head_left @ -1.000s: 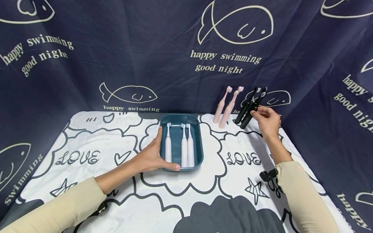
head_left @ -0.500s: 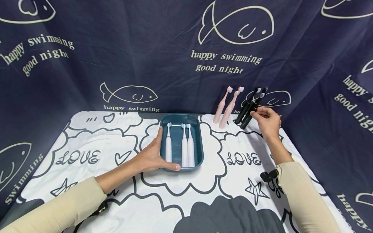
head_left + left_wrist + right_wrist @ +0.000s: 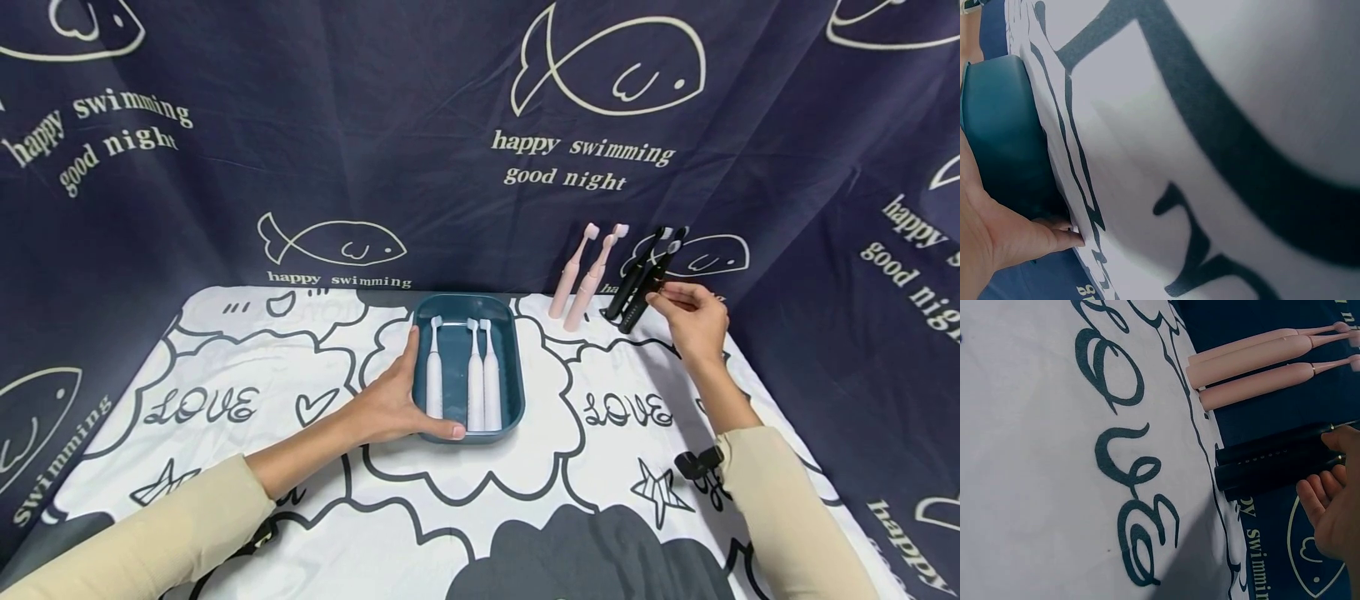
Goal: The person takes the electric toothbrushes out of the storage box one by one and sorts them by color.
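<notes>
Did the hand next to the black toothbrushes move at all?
Barely: the right hand slid slightly right, away from the leaning pink toothbrushes, fingertips still at the black electric toothbrushes.

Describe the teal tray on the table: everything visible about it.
The teal tray is a shallow rounded rectangle, plastic by its look, sitting flat on the printed cloth with its long side running away from the person. Three white electric toothbrushes lie inside, side by side, heads toward the backdrop. The left hand holds its left near corner, thumb along the near rim, fingers up the left wall.
</notes>
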The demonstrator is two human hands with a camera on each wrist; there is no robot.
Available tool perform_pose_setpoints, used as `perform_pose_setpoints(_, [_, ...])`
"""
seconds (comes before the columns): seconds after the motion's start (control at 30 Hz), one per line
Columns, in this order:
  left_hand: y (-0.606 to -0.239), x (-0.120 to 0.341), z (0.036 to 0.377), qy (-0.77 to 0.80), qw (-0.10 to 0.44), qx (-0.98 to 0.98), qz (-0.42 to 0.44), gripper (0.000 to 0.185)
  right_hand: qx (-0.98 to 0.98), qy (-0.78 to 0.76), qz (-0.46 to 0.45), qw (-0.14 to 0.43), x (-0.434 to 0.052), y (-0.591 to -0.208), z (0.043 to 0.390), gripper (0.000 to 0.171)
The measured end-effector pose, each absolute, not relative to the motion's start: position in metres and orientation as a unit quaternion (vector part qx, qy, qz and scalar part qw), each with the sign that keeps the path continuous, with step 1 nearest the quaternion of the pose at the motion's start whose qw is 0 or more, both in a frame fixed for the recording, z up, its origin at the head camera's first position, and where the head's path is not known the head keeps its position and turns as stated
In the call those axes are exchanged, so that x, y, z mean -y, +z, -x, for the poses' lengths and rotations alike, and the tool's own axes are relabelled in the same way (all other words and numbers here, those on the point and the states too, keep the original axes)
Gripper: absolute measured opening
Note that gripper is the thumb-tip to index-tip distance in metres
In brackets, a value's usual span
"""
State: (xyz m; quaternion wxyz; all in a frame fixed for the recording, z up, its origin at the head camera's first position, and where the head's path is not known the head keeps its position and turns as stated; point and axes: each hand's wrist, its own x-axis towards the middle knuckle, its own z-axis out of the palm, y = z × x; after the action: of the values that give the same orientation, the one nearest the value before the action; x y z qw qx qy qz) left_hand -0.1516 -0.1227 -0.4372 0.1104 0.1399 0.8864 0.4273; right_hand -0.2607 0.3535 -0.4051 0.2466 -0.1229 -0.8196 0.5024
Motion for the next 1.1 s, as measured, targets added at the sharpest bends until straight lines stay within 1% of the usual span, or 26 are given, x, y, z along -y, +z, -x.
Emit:
perform_pose_setpoints(0.17, [-0.437,0.123,0.152,0.428,0.11,-0.886,-0.14,0.177,0.81,0.511,0.149,0.245,-0.358,-0.404,0.254,0.038])
perform_pose_setpoints(0.33, [-0.436,0.123,0.151,0.425,0.112,-0.888,-0.138,0.177,0.797,0.539,0.156,0.226,-0.36,-0.404,0.248,0.028])
perform_pose_setpoints(0.5, [-0.436,0.123,0.151,0.423,0.112,-0.889,-0.137,0.177,0.798,0.548,0.146,0.203,-0.357,-0.407,0.243,0.016])
perform_pose_setpoints(0.7, [-0.436,0.123,0.151,0.423,0.112,-0.889,-0.138,0.177,0.788,0.576,0.125,0.179,-0.348,-0.413,0.241,0.013])
perform_pose_setpoints(0.77, [-0.436,0.123,0.151,0.422,0.113,-0.889,-0.137,0.177,0.794,0.574,0.118,0.165,-0.343,-0.414,0.24,0.016])
perform_pose_setpoints(0.9, [-0.436,0.124,0.151,0.421,0.116,-0.889,-0.135,0.177,0.811,0.559,0.1,0.143,-0.331,-0.416,0.238,0.028])
perform_pose_setpoints(1.1, [-0.436,0.123,0.151,0.424,0.118,-0.888,-0.134,0.177,0.833,0.539,0.062,0.112,-0.309,-0.417,0.233,0.035])
